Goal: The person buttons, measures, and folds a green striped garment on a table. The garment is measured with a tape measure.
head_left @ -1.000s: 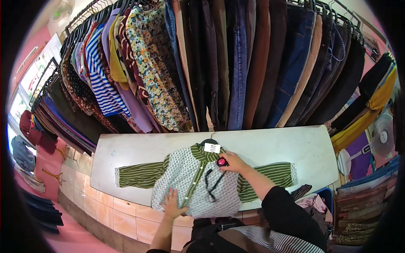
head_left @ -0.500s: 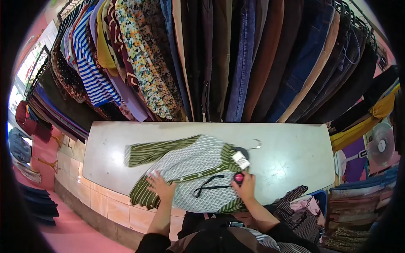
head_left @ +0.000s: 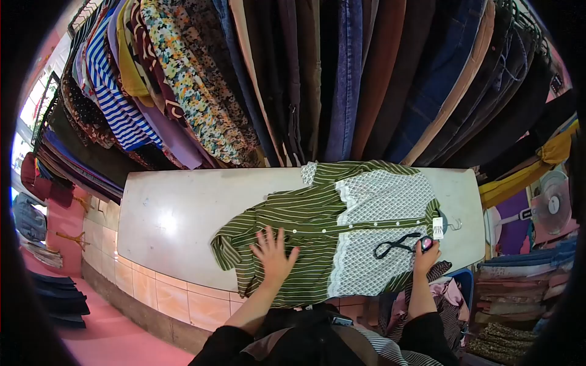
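Note:
A green pin-striped shirt (head_left: 293, 247) with a white lace panel (head_left: 366, 262) and a buttoned front lies across the table. Its hanger (head_left: 453, 224) pokes out at the collar on the right, beside a white price tag (head_left: 437, 227). My left hand (head_left: 273, 257) rests on the striped part, palm down with fingers spread. Near the collar my right hand (head_left: 425, 257) grips a small round black-and-pink object (head_left: 425, 244), whose exact kind I cannot make out. From it a looped black strap (head_left: 394, 245) trails over the lace.
White table (head_left: 177, 213) under the shirt. Hung trousers and tops (head_left: 342, 79) line its far side. A blue bin (head_left: 467, 287) with crumpled clothes stands at the near right corner. A fan (head_left: 552, 207) and folded stacks (head_left: 519, 293) are at the right.
The shirt has spread out and shifted right, with its striped lower part now unfolded over the table. My right hand moved right with the small object; my left hand moved slightly right.

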`<state>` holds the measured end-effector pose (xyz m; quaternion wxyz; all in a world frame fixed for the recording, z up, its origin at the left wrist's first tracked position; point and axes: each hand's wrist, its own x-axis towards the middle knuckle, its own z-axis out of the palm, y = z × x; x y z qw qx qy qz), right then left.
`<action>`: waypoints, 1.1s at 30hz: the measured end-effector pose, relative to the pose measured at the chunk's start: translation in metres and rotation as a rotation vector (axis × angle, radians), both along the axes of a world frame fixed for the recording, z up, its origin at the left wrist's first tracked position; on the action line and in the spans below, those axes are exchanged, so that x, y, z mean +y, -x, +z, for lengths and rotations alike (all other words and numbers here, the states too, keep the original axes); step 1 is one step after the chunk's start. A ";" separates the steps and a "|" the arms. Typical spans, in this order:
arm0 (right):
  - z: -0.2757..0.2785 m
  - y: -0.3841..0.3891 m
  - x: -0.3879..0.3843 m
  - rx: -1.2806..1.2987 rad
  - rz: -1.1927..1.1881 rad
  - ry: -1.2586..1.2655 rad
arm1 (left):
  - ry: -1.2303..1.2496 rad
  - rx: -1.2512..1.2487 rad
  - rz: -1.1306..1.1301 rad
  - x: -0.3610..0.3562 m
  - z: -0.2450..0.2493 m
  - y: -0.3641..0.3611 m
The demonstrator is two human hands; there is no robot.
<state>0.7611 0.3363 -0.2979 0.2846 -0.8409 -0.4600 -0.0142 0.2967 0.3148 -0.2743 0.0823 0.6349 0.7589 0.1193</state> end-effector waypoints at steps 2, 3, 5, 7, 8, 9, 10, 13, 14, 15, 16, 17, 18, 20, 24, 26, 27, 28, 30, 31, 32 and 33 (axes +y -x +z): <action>-0.001 0.003 0.003 0.014 -0.017 -0.006 | 0.075 0.015 0.099 -0.019 -0.011 0.031; -0.002 0.004 0.004 0.006 -0.013 -0.007 | 0.052 0.032 0.071 -0.021 -0.010 0.040; -0.002 0.006 0.006 -0.014 -0.003 -0.017 | 0.010 0.040 0.046 -0.009 -0.013 0.050; 0.002 0.009 0.008 -0.001 0.003 -0.002 | 0.044 0.020 0.052 0.013 -0.019 0.065; 0.001 0.010 0.008 -0.002 0.008 -0.002 | 0.058 0.012 0.051 0.025 -0.023 0.073; 0.001 0.011 0.006 -0.002 0.012 -0.002 | 0.014 0.012 0.056 0.036 -0.026 0.079; 0.000 0.010 0.007 -0.009 0.027 -0.012 | 0.016 0.003 0.037 0.048 -0.028 0.087; -0.003 0.010 0.007 -0.018 0.076 -0.025 | -0.002 -0.008 -0.033 0.060 -0.023 0.108; -0.003 0.008 0.006 -0.019 0.088 -0.023 | -0.015 -0.012 -0.062 0.060 -0.020 0.113; 0.000 0.006 0.005 -0.023 0.098 -0.021 | -0.012 -0.013 -0.038 0.054 -0.017 0.118; -0.003 0.002 0.005 -0.046 0.105 -0.028 | -0.009 -0.014 -0.016 0.044 -0.015 0.125; -0.003 -0.005 0.005 -0.022 0.100 -0.020 | -0.006 -0.013 0.006 0.033 -0.011 0.134; -0.003 -0.008 0.004 0.003 0.097 -0.009 | 0.045 0.002 0.044 0.022 -0.004 0.144; 0.002 -0.005 0.003 0.105 0.043 0.005 | 0.055 0.025 0.118 0.006 -0.006 0.174; 0.022 0.006 0.001 -0.103 0.112 -0.128 | -0.116 0.021 0.330 -0.016 -0.010 0.200; 0.028 0.031 0.001 0.380 0.267 -0.189 | -0.328 -0.038 0.405 -0.023 0.001 0.184; 0.032 0.052 0.000 0.626 0.340 -0.218 | -0.300 -0.211 0.366 -0.026 0.010 0.168; 0.039 0.079 -0.002 0.832 0.457 -0.098 | -0.267 -0.384 0.323 -0.032 0.013 0.150; 0.056 0.142 -0.009 1.252 0.638 0.241 | -0.215 -0.692 0.043 -0.039 0.006 0.105; 0.050 0.170 -0.012 1.338 0.725 0.443 | 0.007 -0.929 -0.020 -0.044 0.008 0.077; 0.051 0.200 -0.018 1.362 0.781 0.632 | 0.107 -1.095 -0.262 -0.047 0.001 0.058; 0.061 0.229 -0.025 1.340 0.830 0.690 | 0.291 -1.263 -0.267 -0.049 0.000 0.038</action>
